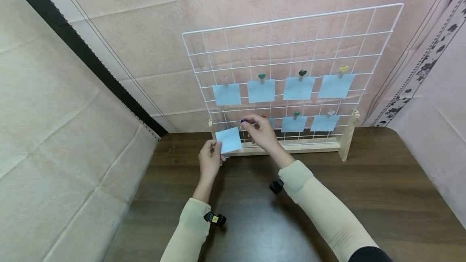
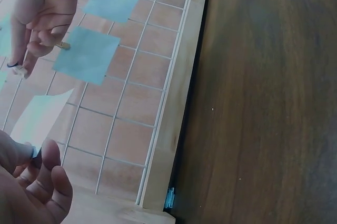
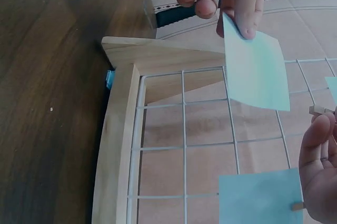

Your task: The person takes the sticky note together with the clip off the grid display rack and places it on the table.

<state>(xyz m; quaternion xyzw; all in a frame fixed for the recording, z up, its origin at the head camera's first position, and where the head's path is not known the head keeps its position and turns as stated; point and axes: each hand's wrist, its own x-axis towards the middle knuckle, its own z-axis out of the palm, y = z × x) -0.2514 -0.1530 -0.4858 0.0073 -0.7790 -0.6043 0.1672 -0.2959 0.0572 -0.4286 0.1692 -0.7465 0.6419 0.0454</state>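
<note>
My left hand (image 1: 210, 159) pinches a light blue square of paper (image 1: 229, 140) by its lower left corner, thumb on its face. The sheet stands up in front of the lower left of a white wire grid (image 1: 291, 21); in the right wrist view the paper (image 3: 258, 71) bows slightly. Just to the right, my right hand (image 1: 263, 133) holds a small wooden clothespin (image 3: 317, 110) with a dark blue top between thumb and fingertips, close to the wires. Behind this hand, another blue paper (image 2: 88, 54) hangs from a peg, partly hidden in the head view.
More blue papers (image 1: 299, 88) hang in two rows on the grid from pegs with coloured hearts, such as a yellow peg (image 1: 343, 70). A wooden stand (image 1: 347, 136) carries the grid on the brown table (image 1: 251, 221). A small blue object (image 2: 170, 197) lies beside the stand's base.
</note>
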